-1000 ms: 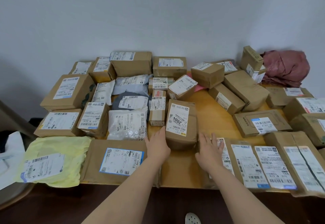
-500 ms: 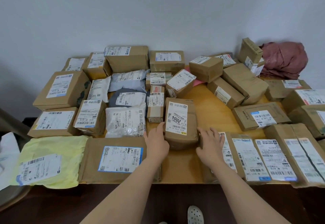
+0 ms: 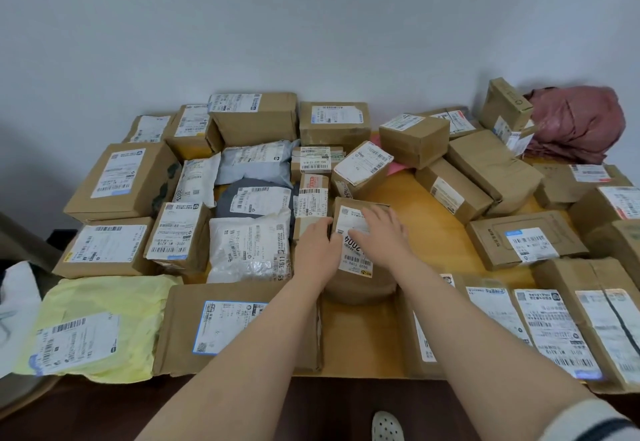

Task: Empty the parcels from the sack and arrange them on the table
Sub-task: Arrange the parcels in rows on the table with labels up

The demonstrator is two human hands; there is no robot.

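Many labelled parcels cover the wooden table (image 3: 427, 213). In the middle near me lies a brown paper parcel (image 3: 363, 290) with a white label marked 2004. My left hand (image 3: 317, 244) grips that parcel's left edge, thumb on the label, fingers down the side next to a narrow box (image 3: 311, 198). Across the top of the parcel lies my right hand (image 3: 381, 232), its fingers straight over the label's far end. A crumpled dark pink sack (image 3: 581, 121) sits at the table's back right corner against the wall.
A yellow mailer (image 3: 93, 319) and a flat brown parcel (image 3: 239, 322) lie at the front left. Flat parcels (image 3: 554, 329) line the front right. A white mailer (image 3: 249, 250) lies left of my hands. Boxes crowd the back by the wall.
Both hands moved forward from the near end of the 2004 parcel onto it. The right hand left the flat parcel at the front right and now lies on the label.
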